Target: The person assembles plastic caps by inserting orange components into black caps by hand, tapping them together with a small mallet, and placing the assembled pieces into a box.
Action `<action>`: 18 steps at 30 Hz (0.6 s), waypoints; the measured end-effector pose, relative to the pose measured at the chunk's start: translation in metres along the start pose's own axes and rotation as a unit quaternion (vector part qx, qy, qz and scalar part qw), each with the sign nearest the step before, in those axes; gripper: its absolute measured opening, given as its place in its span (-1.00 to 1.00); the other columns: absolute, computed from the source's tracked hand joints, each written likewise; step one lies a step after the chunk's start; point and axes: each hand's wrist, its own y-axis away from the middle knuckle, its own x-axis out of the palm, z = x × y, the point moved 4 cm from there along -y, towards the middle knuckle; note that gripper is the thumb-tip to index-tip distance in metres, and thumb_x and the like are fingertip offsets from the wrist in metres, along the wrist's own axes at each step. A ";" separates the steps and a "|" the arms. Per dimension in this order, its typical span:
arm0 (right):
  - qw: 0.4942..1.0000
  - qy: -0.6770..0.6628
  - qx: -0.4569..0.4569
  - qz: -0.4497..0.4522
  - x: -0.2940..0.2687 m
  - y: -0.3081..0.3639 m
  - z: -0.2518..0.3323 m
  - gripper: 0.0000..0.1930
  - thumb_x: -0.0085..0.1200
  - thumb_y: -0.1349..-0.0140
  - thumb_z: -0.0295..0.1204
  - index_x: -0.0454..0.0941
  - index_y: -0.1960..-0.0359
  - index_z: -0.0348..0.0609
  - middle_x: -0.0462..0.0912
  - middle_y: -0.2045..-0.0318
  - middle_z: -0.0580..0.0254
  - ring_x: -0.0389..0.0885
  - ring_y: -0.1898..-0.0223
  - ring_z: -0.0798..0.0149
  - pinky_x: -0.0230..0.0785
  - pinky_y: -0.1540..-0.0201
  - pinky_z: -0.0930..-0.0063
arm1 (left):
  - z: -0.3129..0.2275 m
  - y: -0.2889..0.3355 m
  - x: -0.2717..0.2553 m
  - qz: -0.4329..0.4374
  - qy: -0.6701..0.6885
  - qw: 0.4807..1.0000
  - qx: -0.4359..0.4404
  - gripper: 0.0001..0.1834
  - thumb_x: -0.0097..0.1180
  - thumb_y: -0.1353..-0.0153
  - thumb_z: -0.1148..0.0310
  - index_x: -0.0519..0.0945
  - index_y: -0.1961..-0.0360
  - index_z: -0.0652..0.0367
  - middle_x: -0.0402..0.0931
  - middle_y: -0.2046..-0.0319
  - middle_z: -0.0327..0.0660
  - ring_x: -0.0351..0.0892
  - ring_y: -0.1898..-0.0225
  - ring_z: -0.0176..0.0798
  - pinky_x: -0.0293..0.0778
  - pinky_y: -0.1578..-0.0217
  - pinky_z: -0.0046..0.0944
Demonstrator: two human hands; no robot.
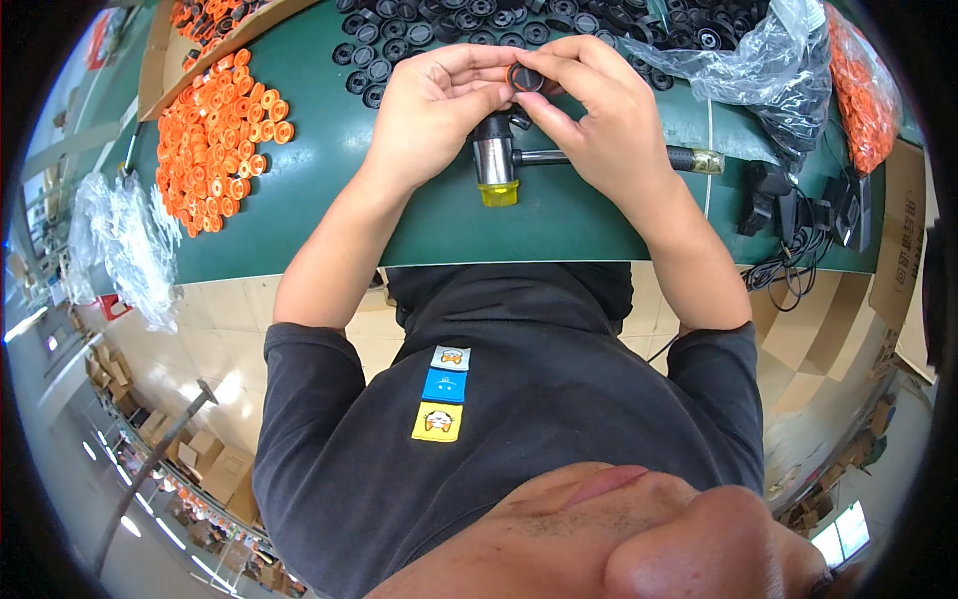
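Note:
Between the fingertips of both hands is a small round black cap with an orange rim [526, 79]. My left hand [434, 105] pinches it from the left, thumb and fingers closed. On the other side my right hand [604, 112] grips it, also with thumb and fingers closed. Just below the hands lies a mallet [496, 162] with a metal head and a yellow face; its handle passes under my right hand. Many loose black caps [395, 48] lie beyond the hands. To the left is a heap of orange round parts [215, 150].
A cardboard box [160, 62] with orange and black parts stands at the far left. Clear plastic bags [120, 235] hang off the left edge. At right are a grey plastic bag [773, 75], a bag of orange parts [863, 95], black devices with cables [798, 215] and cardboard [898, 235].

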 end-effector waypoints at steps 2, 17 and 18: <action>1.000 -0.006 0.003 0.002 0.000 0.000 -0.001 -0.68 0.35 -0.07 -0.52 0.68 0.10 -0.23 0.62 0.22 0.13 0.65 0.28 0.13 0.54 0.21 0.37 | 0.001 -0.001 0.000 -0.013 0.020 1.000 -0.007 -0.65 0.16 -0.25 0.68 0.59 -0.07 0.38 0.67 0.11 -0.08 0.67 0.10 -0.34 0.60 -0.02 -0.38; 0.999 0.004 -0.039 0.018 -0.002 -0.005 0.005 -0.67 0.34 -0.08 -0.54 0.66 0.07 -0.26 0.62 0.19 0.11 0.65 0.22 0.13 0.53 0.15 0.36 | -0.001 0.002 -0.005 -0.009 0.047 0.999 -0.022 -0.63 0.16 -0.26 0.62 0.57 -0.11 0.39 0.68 0.10 -0.07 0.68 0.11 -0.31 0.59 0.00 -0.32; 0.999 0.002 -0.032 0.022 -0.001 -0.005 0.004 -0.66 0.34 -0.08 -0.54 0.66 0.06 -0.26 0.61 0.19 0.11 0.65 0.22 0.12 0.53 0.15 0.36 | 0.000 0.002 -0.006 -0.011 0.048 0.999 -0.020 -0.63 0.16 -0.26 0.62 0.57 -0.11 0.39 0.68 0.10 -0.07 0.68 0.11 -0.31 0.59 0.00 -0.32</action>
